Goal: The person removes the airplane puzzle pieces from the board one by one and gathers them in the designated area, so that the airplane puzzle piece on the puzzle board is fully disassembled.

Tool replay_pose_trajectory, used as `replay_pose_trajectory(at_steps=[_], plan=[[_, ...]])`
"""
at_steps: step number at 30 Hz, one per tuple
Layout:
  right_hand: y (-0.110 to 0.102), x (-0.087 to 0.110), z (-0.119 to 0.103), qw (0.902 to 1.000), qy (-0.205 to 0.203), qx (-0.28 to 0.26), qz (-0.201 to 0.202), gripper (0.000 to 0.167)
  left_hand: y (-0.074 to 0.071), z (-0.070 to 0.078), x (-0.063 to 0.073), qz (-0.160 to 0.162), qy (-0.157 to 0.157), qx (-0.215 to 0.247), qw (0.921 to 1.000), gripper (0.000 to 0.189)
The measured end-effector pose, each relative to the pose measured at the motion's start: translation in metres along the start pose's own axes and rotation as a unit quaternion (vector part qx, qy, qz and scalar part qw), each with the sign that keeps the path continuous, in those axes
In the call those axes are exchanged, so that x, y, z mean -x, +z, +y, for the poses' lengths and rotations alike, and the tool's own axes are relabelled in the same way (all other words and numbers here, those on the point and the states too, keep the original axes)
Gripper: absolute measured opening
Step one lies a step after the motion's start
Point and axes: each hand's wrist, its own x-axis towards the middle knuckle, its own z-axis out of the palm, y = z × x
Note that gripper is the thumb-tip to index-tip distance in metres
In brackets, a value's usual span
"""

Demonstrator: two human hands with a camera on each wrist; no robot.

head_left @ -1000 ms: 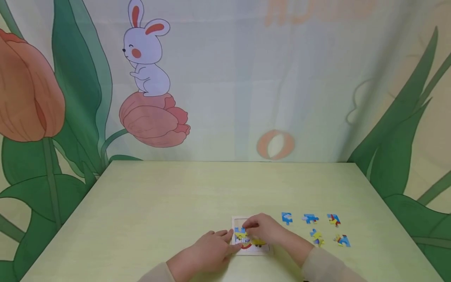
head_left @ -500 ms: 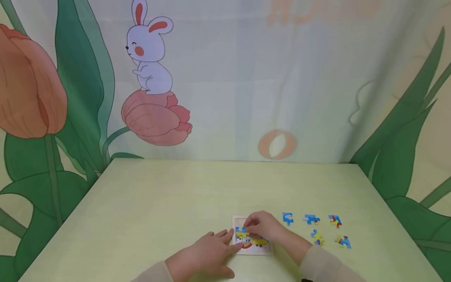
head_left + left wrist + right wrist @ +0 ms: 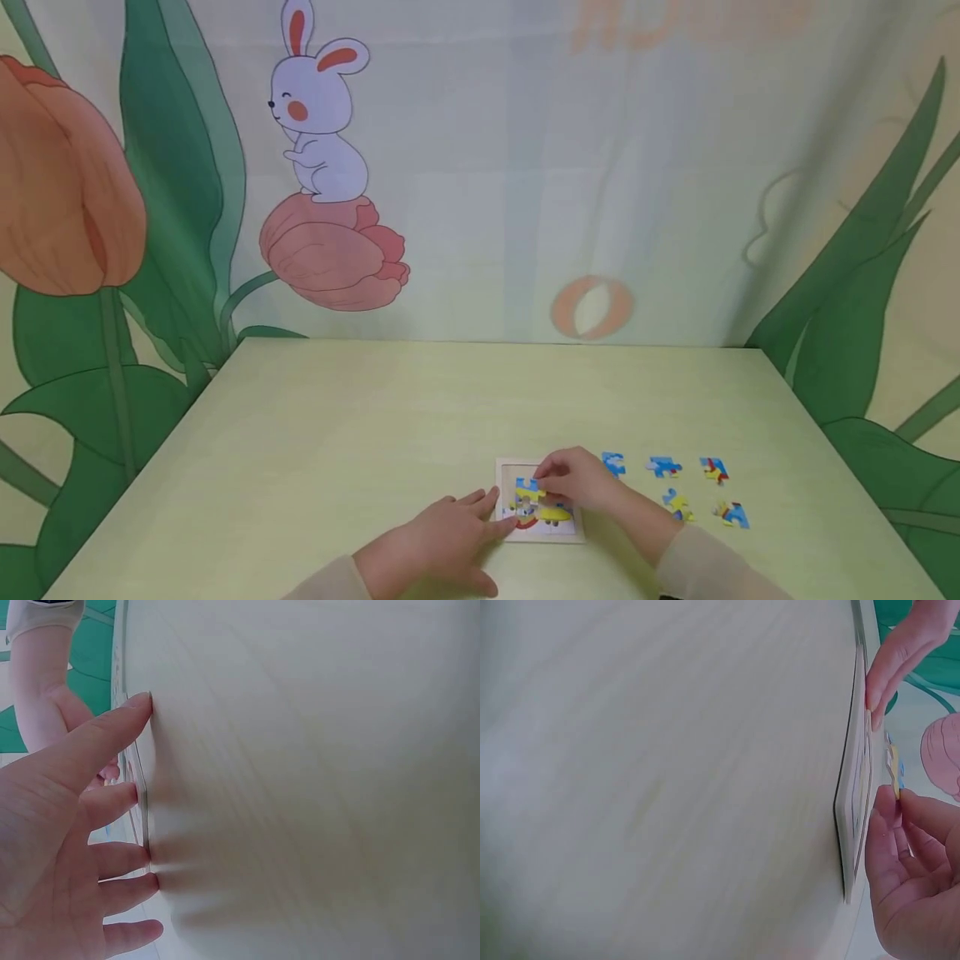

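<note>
A jigsaw piece [image 3: 528,488], blue on top and yellow below, is pinched between the thumb and fingers of my right hand [image 3: 583,480]. It overlaps the shallow puzzle tray [image 3: 543,540] in the head view; from the right wrist, the piece [image 3: 897,769] stands tilted, raised off the tray [image 3: 845,832]. Yellow, red and white pieces [image 3: 557,517] lie along the tray's near side. My left hand [image 3: 450,537] spreads its fairly straight fingers against the tray's left side, index finger reaching over the near left corner. Part of the tray is hidden behind the right hand.
Several loose jigsaw pieces lie right of the tray, among them a blue one [image 3: 663,467], a red and yellow one [image 3: 714,469] and a yellow one [image 3: 677,505]. A printed curtain [image 3: 465,208] hangs behind the table's far edge.
My right hand has moved slightly right with the blue and yellow piece, away from the tray's left edge. The left thumb has spread away from the fingers; the left hand otherwise stays put.
</note>
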Motion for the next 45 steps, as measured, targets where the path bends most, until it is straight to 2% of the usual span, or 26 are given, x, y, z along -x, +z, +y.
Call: replay_pose_trajectory(at_steps=[5, 20, 32, 39, 45], plan=[[-0.011, 0.006, 0.006, 0.9997, 0.01, -0.017, 0.01, 0.009, 0.0, 0.0, 0.0, -0.003, -0.002, 0.003, 1.0, 0.078], [-0.033, 0.016, 0.028, 0.9976, 0.05, 0.001, 0.047, 0.008, 0.001, 0.001, 0.0, -0.006, -0.005, 0.004, 1.0, 0.078], [-0.057, 0.03, 0.042, 0.9992, 0.034, -0.004, 0.022, 0.011, 0.0, 0.003, 0.001, -0.001, -0.009, -0.006, 0.9999, 0.077], [-0.067, 0.04, 0.049, 0.9994, 0.029, -0.008, 0.015, 0.013, 0.001, 0.002, 0.001, 0.001, -0.008, 0.004, 1.0, 0.077], [-0.073, 0.044, 0.053, 0.9988, 0.037, 0.017, 0.028, 0.012, 0.002, 0.001, 0.001, 0.004, -0.009, 0.009, 0.9999, 0.077]])
